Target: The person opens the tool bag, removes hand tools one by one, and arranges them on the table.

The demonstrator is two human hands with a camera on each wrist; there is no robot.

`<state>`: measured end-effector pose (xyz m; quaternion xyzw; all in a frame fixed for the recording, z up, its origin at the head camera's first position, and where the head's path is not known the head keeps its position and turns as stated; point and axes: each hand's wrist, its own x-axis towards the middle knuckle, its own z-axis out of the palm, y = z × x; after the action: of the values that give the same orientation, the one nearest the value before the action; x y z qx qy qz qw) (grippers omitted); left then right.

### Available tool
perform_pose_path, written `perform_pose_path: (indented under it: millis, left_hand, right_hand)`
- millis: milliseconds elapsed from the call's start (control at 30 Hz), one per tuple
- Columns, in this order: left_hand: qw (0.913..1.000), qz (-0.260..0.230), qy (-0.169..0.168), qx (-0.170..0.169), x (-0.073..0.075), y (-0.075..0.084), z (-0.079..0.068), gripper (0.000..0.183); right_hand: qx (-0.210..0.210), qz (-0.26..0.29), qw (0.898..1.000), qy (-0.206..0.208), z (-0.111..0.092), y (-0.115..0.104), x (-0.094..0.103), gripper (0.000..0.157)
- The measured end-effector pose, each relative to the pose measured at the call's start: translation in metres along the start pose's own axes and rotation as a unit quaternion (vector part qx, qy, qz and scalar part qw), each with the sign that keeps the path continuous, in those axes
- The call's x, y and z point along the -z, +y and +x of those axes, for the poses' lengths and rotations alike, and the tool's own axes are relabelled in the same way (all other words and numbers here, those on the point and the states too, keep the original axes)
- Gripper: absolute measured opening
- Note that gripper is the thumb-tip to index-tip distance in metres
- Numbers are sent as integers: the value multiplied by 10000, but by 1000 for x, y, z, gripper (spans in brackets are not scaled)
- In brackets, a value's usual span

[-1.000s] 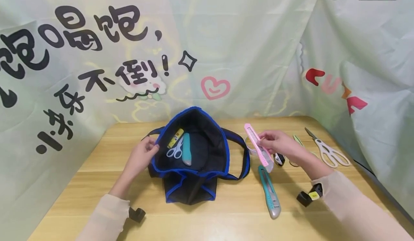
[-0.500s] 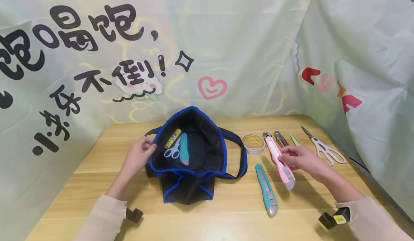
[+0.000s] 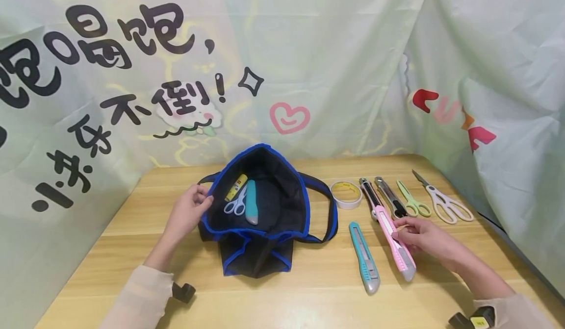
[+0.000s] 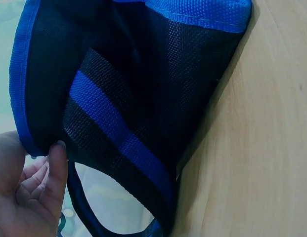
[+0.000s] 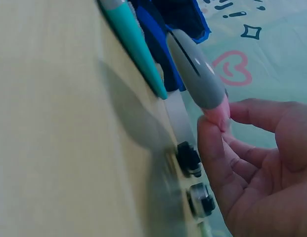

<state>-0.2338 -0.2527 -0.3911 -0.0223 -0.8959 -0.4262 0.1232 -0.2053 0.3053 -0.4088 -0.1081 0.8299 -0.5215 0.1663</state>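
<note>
My right hand pinches a pink utility knife between thumb and fingers. In the right wrist view, the knife's grey end hangs over the table, clear of it, beside a teal utility knife. With the thumb and fingertips of my left hand, I pinch the blue-edged left rim of a black bag; the left wrist view shows the fold of fabric between them. Inside the bag lie a yellow object, small scissors with pale handles and a teal-handled tool.
Behind the pink knife stand a tape roll, a black-and-silver utility knife, another silver-and-black utility knife, green scissors and white-handled scissors. The bag's strap loops out to its right. A printed curtain hangs behind.
My right hand has carried the pink utility knife right and toward the table's front, away from the tape roll. My left hand keeps its hold on the bag's rim.
</note>
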Motion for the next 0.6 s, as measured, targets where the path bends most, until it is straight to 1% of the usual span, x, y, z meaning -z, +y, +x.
perform_pose_path:
  millis: [133,200,300,433,600]
  left_hand:
    - [10000,1,15,-79,0,2,2,24]
    - [9999,-14,53,-143,0,3,2,24]
    - [9998,-61,57,-181,-1,3,3,24]
    - [9999,-79,30,-115,-3,0,2,26]
    - [9999,7,44,-102,-3,-1,0,24]
  right_hand:
    - [-27,410,9987,-306,-1,6,0,46]
    - [-29,505,9980,-381,-2,9,0,45]
    - [-152,600,9971,-440,-2,14,-2,45]
    - [-226,559,9970,-494,-2,18,-6,44]
    - [-108,265,9984,-483,-2,18,-10,44]
